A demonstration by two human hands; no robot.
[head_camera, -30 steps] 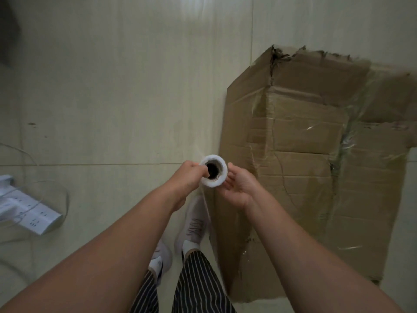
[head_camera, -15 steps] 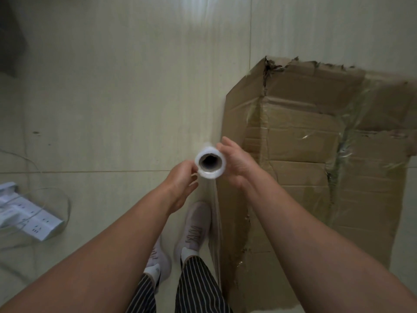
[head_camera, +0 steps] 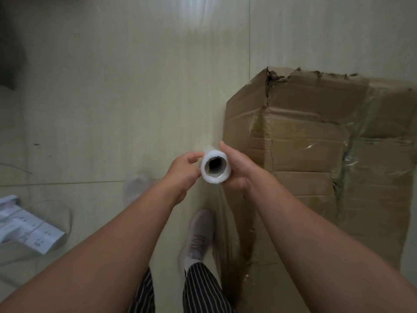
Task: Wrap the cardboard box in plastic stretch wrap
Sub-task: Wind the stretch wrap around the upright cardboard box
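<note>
Mid-lap, my left hand (head_camera: 182,175) and right hand (head_camera: 240,171) both gripped the stretch wrap roll (head_camera: 215,168) beside the cardboard box (head_camera: 316,154); next, I judged, came the corner, film (head_camera: 225,222) taut.

A white plastic power strip (head_camera: 29,236) lay on the pale tiled floor (head_camera: 112,98), partly ringed by a thin looping cable (head_camera: 69,214).

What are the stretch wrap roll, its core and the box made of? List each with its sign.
Stretch wrap roll: thin plastic film, milky white where layered, glossy. Core: apparently brown paperboard tube, matte inner rim. Cardboard box: corrugated board, matte brown, ragged torn top edge; shiny wrinkled clear film over part.
</note>
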